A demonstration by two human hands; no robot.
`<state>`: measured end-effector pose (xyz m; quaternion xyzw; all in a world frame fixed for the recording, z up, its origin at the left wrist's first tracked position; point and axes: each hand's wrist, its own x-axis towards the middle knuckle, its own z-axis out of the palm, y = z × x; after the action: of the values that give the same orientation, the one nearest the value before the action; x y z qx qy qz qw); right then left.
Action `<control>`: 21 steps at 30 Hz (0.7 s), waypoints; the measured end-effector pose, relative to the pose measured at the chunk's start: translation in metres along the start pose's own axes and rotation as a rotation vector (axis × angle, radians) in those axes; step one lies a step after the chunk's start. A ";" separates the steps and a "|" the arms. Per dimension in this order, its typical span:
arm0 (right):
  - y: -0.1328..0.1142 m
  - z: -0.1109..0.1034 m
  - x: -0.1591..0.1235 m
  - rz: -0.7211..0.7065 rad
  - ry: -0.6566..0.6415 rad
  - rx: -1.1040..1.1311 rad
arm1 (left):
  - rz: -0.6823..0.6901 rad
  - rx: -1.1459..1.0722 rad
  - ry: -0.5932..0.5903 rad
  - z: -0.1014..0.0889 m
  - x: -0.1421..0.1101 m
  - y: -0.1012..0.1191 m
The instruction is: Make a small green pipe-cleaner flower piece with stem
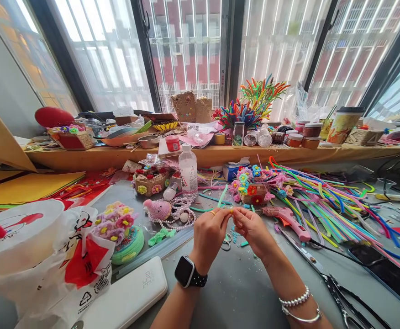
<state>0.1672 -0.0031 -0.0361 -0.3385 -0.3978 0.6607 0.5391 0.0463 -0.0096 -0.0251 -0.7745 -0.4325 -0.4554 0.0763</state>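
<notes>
My left hand and my right hand meet above the grey table, fingertips pinched together on a small yellow piece and a green pipe cleaner that sticks up between them. The left wrist wears a black smartwatch; the right wrist wears bead and metal bracelets. A pink glue gun lies just right of my right hand. A small ring of scissors handles shows under the hands.
Loose coloured pipe cleaners spread to the right. Black scissors and a phone lie at the front right. A water bottle, flower baskets, pearls, a white power bank and a plastic bag crowd the left.
</notes>
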 end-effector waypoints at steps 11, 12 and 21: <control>0.001 0.004 0.000 -0.052 0.070 -0.019 | -0.053 -0.003 -0.037 0.003 -0.002 0.003; 0.002 0.004 0.000 -0.057 0.077 -0.017 | -0.058 -0.010 -0.035 0.003 -0.002 0.003; 0.000 0.004 0.000 -0.089 0.103 -0.017 | -0.152 -0.161 -0.110 -0.001 0.002 0.003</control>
<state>0.1639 -0.0035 -0.0341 -0.3584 -0.3899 0.6145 0.5848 0.0482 -0.0105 -0.0218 -0.7669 -0.4555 -0.4498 -0.0447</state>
